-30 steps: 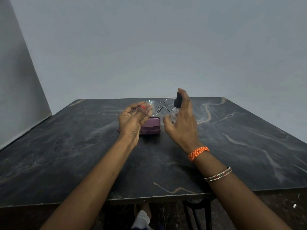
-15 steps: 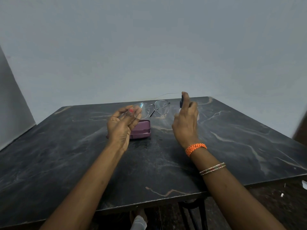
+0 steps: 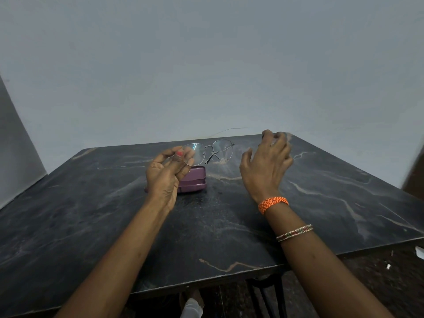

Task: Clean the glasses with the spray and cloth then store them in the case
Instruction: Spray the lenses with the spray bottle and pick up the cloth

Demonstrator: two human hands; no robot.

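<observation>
My left hand (image 3: 168, 171) pinches the outer rim of one lens of the thin metal-framed glasses (image 3: 219, 150) and holds them up above the table. Right behind and below that hand, a closed purple case (image 3: 193, 181) lies on the dark marble table (image 3: 91, 226). My right hand (image 3: 267, 164) is raised to the right of the glasses, blurred, with its fingers curled around a pale, mostly hidden spray bottle (image 3: 278, 138) and its thumb spread apart. No cloth is in view.
The table's near edge (image 3: 229, 275) runs just above dark metal legs and the floor. A pale wall stands close behind the far edge. A thin wire (image 3: 229, 129) shows against the wall beyond the glasses.
My right hand has moved to the right, away from the glasses, taking the spray bottle with it. My left hand still holds the glasses over the case.
</observation>
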